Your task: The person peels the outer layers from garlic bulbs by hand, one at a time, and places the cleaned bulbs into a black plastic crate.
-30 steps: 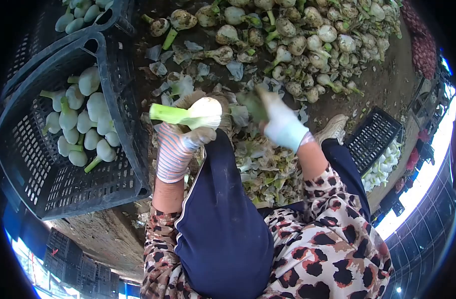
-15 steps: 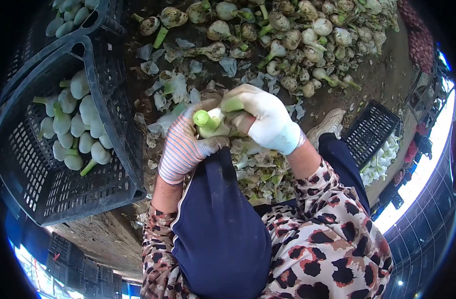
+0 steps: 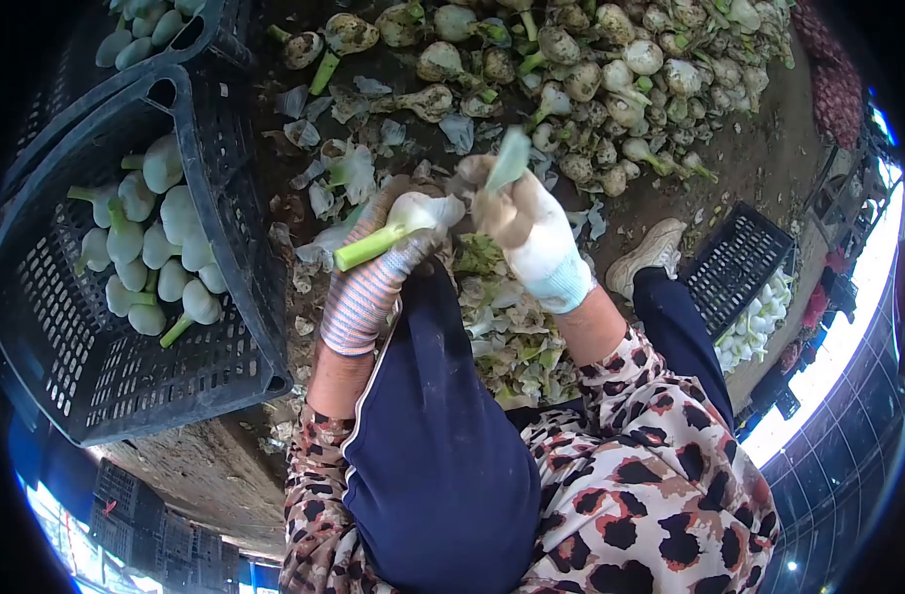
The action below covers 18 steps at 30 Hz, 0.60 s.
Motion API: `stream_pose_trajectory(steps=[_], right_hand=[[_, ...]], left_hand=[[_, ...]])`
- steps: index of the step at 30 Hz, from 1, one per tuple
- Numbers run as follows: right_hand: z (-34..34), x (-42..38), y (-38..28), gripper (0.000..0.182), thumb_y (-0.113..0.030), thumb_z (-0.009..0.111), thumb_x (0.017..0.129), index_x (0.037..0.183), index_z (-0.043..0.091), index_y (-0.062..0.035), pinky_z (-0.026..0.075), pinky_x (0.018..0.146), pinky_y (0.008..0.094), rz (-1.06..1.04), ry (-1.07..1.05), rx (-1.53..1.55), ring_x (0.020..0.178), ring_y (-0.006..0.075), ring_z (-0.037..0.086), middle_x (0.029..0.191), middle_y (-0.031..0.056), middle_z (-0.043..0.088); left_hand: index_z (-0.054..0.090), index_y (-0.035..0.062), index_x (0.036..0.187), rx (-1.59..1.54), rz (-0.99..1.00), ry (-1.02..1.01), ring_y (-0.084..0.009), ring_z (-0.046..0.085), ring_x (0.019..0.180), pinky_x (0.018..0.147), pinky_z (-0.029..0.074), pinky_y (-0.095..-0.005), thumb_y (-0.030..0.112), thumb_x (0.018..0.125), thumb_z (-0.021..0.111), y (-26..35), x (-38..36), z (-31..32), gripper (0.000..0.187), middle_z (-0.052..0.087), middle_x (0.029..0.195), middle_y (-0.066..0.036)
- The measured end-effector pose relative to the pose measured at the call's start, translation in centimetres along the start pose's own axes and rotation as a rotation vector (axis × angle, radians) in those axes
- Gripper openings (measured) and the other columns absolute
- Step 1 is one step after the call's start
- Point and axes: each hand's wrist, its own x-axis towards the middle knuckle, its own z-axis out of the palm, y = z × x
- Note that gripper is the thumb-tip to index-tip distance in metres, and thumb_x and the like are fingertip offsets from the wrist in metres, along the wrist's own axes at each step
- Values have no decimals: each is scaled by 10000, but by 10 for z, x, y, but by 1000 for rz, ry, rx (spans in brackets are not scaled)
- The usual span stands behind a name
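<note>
My left hand (image 3: 378, 282), in a striped knit glove, is closed round a garlic bulb (image 3: 425, 212). The bulb's cut green stem (image 3: 366, 247) points down to the left, and its root end faces my right hand. My right hand (image 3: 531, 223), in a white glove with a soiled palm side, pinches a pale green strip of outer leaf (image 3: 510, 160) that stands up from the fingers. A small gap separates this hand from the bulb. Some right fingertips are blurred.
Soil-marked garlic (image 3: 611, 89) is heaped at the back. Peeled skins (image 3: 522, 346) litter the ground around my legs. A black crate (image 3: 264, 297) at left holds cleaned bulbs (image 3: 150, 247); another crate (image 3: 220, 40) stands behind it. At right, a small black crate (image 3: 739, 252) sits beside white garlic (image 3: 759, 322).
My right hand has pulled up and away from the bulb with the leaf strip. My left hand has turned the bulb, so its stem now points down-left.
</note>
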Motion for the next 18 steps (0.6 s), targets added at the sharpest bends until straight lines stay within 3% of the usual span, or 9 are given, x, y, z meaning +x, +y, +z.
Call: stream_pose_trajectory(steps=[2,3,6,9,11,13,15,16,18], right_hand=[[2,-4,-1,499,-16,628,882,1356,481,36,493,929,289,69,-178,112,1055,148,580,1173,77,606],[1,-4,7,548,0,616,877,1395,446,56,501,934,300,-313,-121,-358,1038,161,590,1165,100,604],[7,-6,17,516,-7,640,864,1354,492,59,513,932,307,-181,-92,-70,1063,170,630,1123,105,637],[-4,7,14,292,-29,564,907,1187,582,54,516,819,290,-3,158,182,910,162,620,1042,95,658],[-28,23,22,243,-40,538,901,1122,615,23,512,796,309,25,311,-217,867,189,622,1006,109,664],[-42,23,49,343,-53,531,873,1198,637,-27,525,815,352,-114,30,-533,938,275,637,1058,159,657],[-47,16,64,349,-126,559,908,1229,625,-7,536,833,353,-185,-102,-1045,982,249,636,1097,130,651],[-41,11,50,349,-126,559,908,1229,625,-7,536,833,353,-184,-102,-1048,982,249,636,1097,130,651],[-26,4,25,345,-203,585,942,1214,621,5,541,861,347,329,-28,218,988,214,631,1125,85,641]], left_hand=[[419,12,1477,-73,-36,32,-153,610,1088,949,497,-294,175,874,750,-1,0,-1,707,637,1223,-82],[427,8,1468,-121,-19,37,-157,615,1098,947,504,-295,173,882,738,-4,1,-2,684,635,1238,-89],[439,-16,1443,-286,-12,50,-217,630,1134,989,508,-330,141,890,682,0,5,2,624,624,1286,-136],[375,-44,1467,-601,95,-20,-307,550,1272,1086,443,-402,128,835,670,-10,4,-1,718,551,1372,-208],[355,-44,1478,-616,124,-37,-348,527,1300,1122,416,-431,76,799,644,-9,-1,-2,747,512,1418,-236],[393,-83,1448,-657,118,12,-308,613,1188,1049,483,-401,48,768,643,-9,-4,-1,737,605,1312,-200],[401,-77,1450,-613,139,6,-307,608,1197,1053,479,-404,40,752,646,-4,-4,3,749,598,1326,-193],[409,-71,1451,-565,163,-1,-307,604,1206,1058,475,-408,32,735,650,0,-4,5,763,592,1340,-186],[423,-35,1467,-434,101,-117,-302,558,1279,1095,434,-399,51,737,685,5,-5,-3,780,527,1444,-159]])
